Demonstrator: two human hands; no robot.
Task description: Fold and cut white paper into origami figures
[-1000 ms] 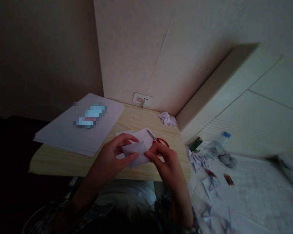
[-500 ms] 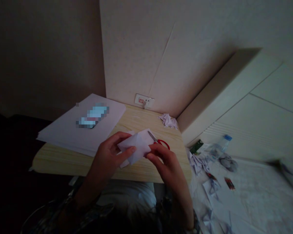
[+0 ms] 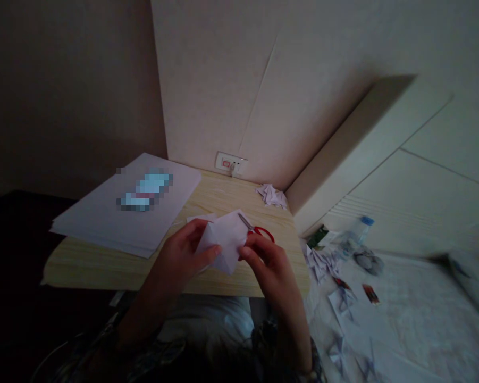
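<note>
A folded sheet of white paper (image 3: 225, 239) is held between my two hands above the wooden table. My left hand (image 3: 187, 250) grips its left side, thumb on the face and fingers behind. At its right edge my right hand (image 3: 269, 260) pinches the paper between thumb and fingers. Just behind lie scissors (image 3: 259, 230) with red handles, their blades pointing to the back left, partly covered by the right hand. Another white paper piece (image 3: 201, 217) lies on the table under and behind the held one, mostly hidden.
A stack of large white sheets (image 3: 103, 229) covers the table's left, with a blurred-out phone (image 3: 145, 191) on it. Folded paper pieces (image 3: 271, 196) sit at the back right corner, near a wall socket (image 3: 231, 164). On the bed at right are more folded papers (image 3: 321, 263) and a bottle (image 3: 362, 229).
The held paper has been turned and shows a wider, more opened face. Both hands keep their hold on it. The whole view has shifted slightly.
</note>
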